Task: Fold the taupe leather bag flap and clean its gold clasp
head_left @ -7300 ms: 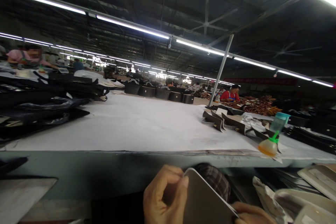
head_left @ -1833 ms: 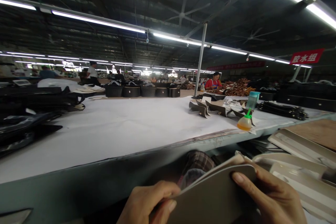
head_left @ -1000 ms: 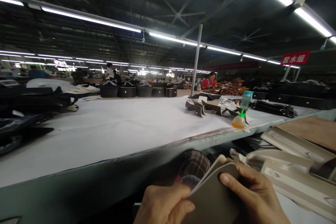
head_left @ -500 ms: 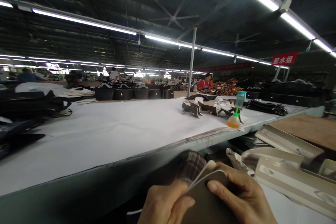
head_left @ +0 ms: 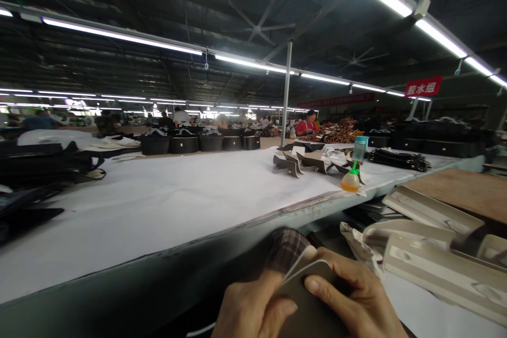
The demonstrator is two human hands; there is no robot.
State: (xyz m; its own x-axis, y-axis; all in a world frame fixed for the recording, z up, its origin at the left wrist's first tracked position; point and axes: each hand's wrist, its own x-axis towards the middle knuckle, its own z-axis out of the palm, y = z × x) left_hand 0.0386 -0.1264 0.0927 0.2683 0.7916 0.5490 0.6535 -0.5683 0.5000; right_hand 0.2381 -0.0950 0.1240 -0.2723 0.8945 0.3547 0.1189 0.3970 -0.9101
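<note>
At the bottom of the head view my left hand (head_left: pixel 249 310) and my right hand (head_left: pixel 356 303) both grip a grey, round-cornered leather piece (head_left: pixel 307 301), held below the table's front edge. The left thumb and fingers pinch its left side. The fingers of the right hand lie across its right side, with the thumb underneath. The piece looks layered, with a pale inner edge showing at its top corner. Behind it is a bit of plaid cloth (head_left: pixel 285 247).
A long table (head_left: pixel 166 200) covered in white paper stretches ahead. On it lie folded grey pieces (head_left: pixel 291 163), an orange glue bottle with a green nozzle (head_left: pixel 350 179) and black bags (head_left: pixel 186 143). Pale grey moulded parts (head_left: pixel 431 261) pile at right. Other workers sit far back.
The view has turned rightward. Both hands have drawn the grey piece lower and closer together, and the right hand has slid further over it.
</note>
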